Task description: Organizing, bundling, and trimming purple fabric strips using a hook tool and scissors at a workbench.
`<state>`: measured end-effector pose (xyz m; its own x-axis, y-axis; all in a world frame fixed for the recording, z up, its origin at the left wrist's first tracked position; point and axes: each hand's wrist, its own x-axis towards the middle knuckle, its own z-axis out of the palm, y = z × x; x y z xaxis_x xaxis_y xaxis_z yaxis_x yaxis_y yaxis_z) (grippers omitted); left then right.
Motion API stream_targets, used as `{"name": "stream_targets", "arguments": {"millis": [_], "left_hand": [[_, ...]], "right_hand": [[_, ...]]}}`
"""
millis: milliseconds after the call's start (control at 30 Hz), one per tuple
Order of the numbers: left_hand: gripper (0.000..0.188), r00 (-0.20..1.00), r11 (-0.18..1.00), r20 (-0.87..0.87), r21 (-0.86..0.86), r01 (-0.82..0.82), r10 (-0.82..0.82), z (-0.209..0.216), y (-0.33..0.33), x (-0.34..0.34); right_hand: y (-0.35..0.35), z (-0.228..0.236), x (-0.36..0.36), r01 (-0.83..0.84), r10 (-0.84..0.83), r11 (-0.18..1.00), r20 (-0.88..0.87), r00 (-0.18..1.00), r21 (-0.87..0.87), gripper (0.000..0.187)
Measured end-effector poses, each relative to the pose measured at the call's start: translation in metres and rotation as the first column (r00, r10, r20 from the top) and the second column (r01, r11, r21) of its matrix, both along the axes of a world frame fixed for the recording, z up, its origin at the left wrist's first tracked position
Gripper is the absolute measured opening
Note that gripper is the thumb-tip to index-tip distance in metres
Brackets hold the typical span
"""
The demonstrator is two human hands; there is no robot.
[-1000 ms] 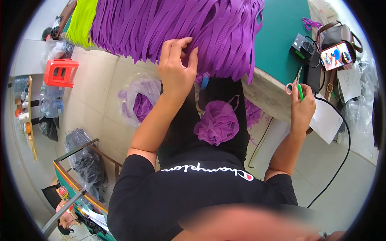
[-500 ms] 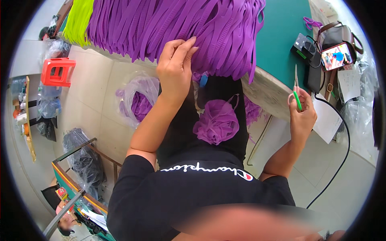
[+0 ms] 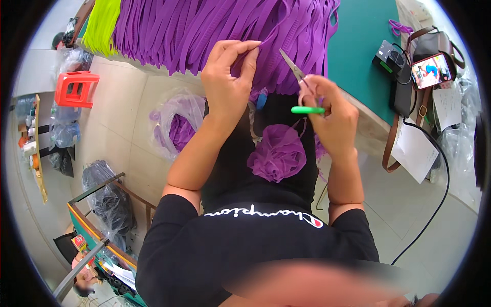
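A green-topped bench (image 3: 358, 61), smooth and matt, runs across the far side, its front covering pale and creased; beneath lies a floor (image 3: 120, 102) of large cream tiles. A red plastic stool (image 3: 76, 89) with a cut-out stands on the left, and black sheeting in clear film is bundled lower down. On the right, a lit phone (image 3: 431, 70) rests against a grey handbag (image 3: 429, 43) with brown straps, beside a boxy black device (image 3: 388, 56); a black cable (image 3: 444, 197) curves below.

Purple strips (image 3: 204, 30), flat, flexible and rubbery-looking, some ribbed with fine ridges, hang in a dense fringe over the bench's edge, next to a lime-green bunch (image 3: 99, 28). The left hand (image 3: 235, 64) pinches the end of one purple strip (image 3: 270, 37) between thumb and fingertips, drawn slightly apart from the pile. The right hand (image 3: 335, 110) is closed around scissors (image 3: 292, 66) with pointed metal blades, one handle green, the other pinkish; the tip points up and left, just beside that strip. A crumpled, sheer purple bundle (image 3: 279, 153) sits on the person's dark lap, and a translucent bag (image 3: 166, 110) with purple pieces inside stands on the tiles
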<state>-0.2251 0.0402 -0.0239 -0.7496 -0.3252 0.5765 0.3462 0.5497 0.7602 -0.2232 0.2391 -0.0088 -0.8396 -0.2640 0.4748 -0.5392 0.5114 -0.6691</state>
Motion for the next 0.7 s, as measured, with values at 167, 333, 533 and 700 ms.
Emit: {"name": "stream_targets", "arguments": {"millis": [167, 333, 533, 700], "left_hand": [[0.009, 0.971, 0.902, 0.161, 0.421, 0.096, -0.179, 0.018, 0.003, -0.005], [0.016, 0.908, 0.895, 0.328, 0.435, 0.099, -0.26, 0.032, -0.002, -0.007], [0.02, 0.917, 0.916, 0.308, 0.382, 0.125, -0.254, 0.027, -0.002, -0.01], [0.018, 0.921, 0.925, 0.303, 0.359, 0.127, -0.244, 0.026, -0.001, -0.01]], "right_hand": [[0.017, 0.029, -0.051, -0.12, 0.141, 0.985, -0.179, 0.974, 0.122, 0.033], [0.024, 0.034, -0.09, -0.274, 0.341, 0.911, -0.189, 0.921, 0.307, 0.042], [0.024, 0.032, -0.107, -0.244, 0.407, 0.833, -0.253, 0.878, 0.496, 0.045], [0.022, 0.031, -0.107, -0.228, 0.399, 0.843, -0.284, 0.872, 0.486, 0.044]]}}
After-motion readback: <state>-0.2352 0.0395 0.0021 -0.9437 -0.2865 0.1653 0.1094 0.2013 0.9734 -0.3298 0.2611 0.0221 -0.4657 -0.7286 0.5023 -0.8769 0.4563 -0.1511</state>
